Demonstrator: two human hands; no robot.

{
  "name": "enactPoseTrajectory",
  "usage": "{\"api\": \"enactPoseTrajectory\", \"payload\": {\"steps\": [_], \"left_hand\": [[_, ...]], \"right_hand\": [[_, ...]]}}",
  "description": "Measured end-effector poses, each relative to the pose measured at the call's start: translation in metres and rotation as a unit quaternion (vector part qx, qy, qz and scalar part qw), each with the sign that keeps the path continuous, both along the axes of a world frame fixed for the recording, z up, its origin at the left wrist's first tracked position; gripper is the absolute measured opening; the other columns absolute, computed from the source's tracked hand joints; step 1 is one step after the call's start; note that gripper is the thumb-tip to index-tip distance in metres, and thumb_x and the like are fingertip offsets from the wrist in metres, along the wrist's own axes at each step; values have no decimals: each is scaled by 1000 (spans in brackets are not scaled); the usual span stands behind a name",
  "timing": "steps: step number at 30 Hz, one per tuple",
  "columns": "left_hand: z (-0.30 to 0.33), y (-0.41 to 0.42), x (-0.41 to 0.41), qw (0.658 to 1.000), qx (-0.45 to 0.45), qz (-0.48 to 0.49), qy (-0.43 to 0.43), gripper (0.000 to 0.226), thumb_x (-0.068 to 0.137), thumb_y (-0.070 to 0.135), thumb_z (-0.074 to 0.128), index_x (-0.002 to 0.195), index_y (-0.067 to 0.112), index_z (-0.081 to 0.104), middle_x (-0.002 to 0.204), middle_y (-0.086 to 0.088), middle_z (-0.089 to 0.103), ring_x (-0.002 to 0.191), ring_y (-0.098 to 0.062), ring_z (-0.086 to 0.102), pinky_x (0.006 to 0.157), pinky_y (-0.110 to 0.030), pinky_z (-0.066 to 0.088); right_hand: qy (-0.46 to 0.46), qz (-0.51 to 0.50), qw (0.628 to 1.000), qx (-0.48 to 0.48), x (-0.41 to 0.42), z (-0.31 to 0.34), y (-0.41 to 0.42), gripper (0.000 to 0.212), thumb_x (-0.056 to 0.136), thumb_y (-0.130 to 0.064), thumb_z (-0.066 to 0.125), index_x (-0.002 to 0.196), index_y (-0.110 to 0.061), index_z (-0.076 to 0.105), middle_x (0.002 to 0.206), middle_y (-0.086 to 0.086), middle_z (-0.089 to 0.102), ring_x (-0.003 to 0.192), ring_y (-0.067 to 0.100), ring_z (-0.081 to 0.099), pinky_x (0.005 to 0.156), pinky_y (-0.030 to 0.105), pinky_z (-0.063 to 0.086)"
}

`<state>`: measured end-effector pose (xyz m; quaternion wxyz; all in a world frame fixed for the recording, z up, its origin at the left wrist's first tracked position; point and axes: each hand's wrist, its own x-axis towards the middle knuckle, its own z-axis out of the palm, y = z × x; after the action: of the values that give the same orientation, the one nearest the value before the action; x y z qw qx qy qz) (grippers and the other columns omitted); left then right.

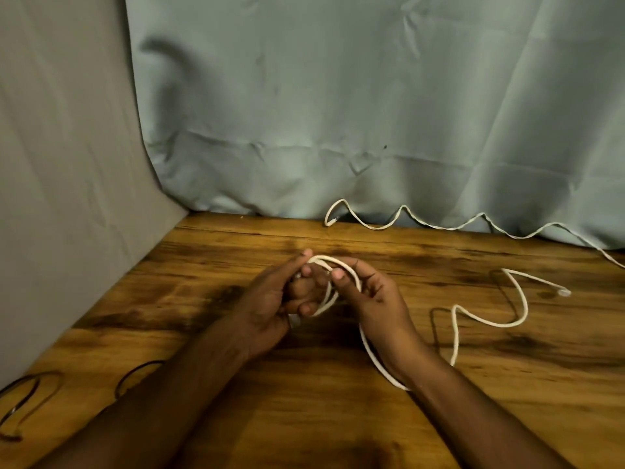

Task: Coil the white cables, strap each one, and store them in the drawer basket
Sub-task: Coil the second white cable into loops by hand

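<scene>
No basket or drawer is showing in the head view; the only things holding anything are the two hands. The left hand (270, 299) is curling its fingers around a small coil of thick white round cable (473, 321), with the thumb lying along the top of the loop. The right hand (368, 292) is pinching the same loop at its twelve o'clock arc between thumb and fingers. The two hands are touching each other across the coil, over the middle of the worn brown wooden table (338, 418).

The loose tail of that cable is running under the right wrist toward five o'clock, then bending back in a zigzag toward three o'clock, its connector end resting on the wood well apart from the hands.

A second, thinner white cable (402, 211) is lying in waves along the table's far edge, from twelve o'clock out to two o'clock, touching the foot of the pale grey-green fabric curtain (338, 96). Its near tip is sitting at about one o'clock from the hands.

At eight o'clock, near the table's left edge, two thin black loop straps (135, 377) are lying flat, just beside the left forearm. A grey cloth wall (61, 164) is closing in the table's left side from nine to eleven o'clock. Bare wood is showing at six o'clock and between the hands and the far cable.
</scene>
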<state>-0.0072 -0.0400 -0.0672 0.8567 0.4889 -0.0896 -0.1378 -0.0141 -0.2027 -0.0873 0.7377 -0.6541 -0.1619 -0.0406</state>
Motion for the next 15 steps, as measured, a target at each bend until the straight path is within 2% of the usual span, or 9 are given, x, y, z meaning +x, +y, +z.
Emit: {"api": "enactPoseTrajectory", "payload": {"steps": [2,3,5,6,8,10,12,15], "left_hand": [[0,8,10,998,-28,48,-6,26,92,36,54,74,19,47,42,11,28,33,-5,25,41,-21,34],[1,12,14,997,-40,72,-10,27,94,35,52,74,19,46,42,12,26,33,-4,24,41,-20,34],[3,22,21,991,-67,112,-10,31,102,32,45,74,20,45,42,12,24,32,-3,22,39,-19,35],[3,26,24,988,-83,128,-7,33,105,31,42,74,20,44,42,12,24,32,-3,22,39,-18,36],[4,37,31,981,-117,154,-1,35,107,32,38,74,20,43,40,11,23,30,-4,22,39,-17,36],[5,46,36,975,-137,177,1,36,107,33,36,74,20,42,38,10,23,29,-4,22,38,-16,35],[5,50,38,972,-133,193,1,37,107,34,36,74,20,42,38,10,23,28,-5,22,38,-16,35],[1,45,36,972,-67,225,-8,36,107,33,39,74,18,45,40,11,26,30,-3,25,41,-17,37]], "right_hand": [[-62,-29,993,-101,0,-3,1,31,100,-7,65,126,-23,71,111,0,79,101,15,75,85,34,59],[-86,-34,982,-166,-1,-5,1,42,99,-6,66,128,-35,66,109,-7,78,97,9,74,83,31,58],[-128,-37,947,-294,-3,-7,0,62,97,-9,67,138,-52,50,110,-19,73,99,3,70,86,25,57],[-151,-44,926,-344,-4,-7,-1,68,97,-11,67,147,-51,42,114,-20,71,103,2,68,89,22,55],[-187,-56,886,-420,-7,-3,0,69,99,-17,65,157,-40,35,122,-13,71,107,5,66,92,26,54],[-213,-50,854,-472,-10,1,0,58,101,-21,61,154,-36,43,120,-7,73,106,10,68,90,32,55],[-220,-33,834,-504,-14,6,-1,47,100,-19,60,144,-36,55,115,-8,72,103,9,67,87,32,56],[-241,-37,809,-535,-16,12,-3,54,95,-11,64,143,-33,57,122,-7,71,110,13,66,90,28,53]]}}
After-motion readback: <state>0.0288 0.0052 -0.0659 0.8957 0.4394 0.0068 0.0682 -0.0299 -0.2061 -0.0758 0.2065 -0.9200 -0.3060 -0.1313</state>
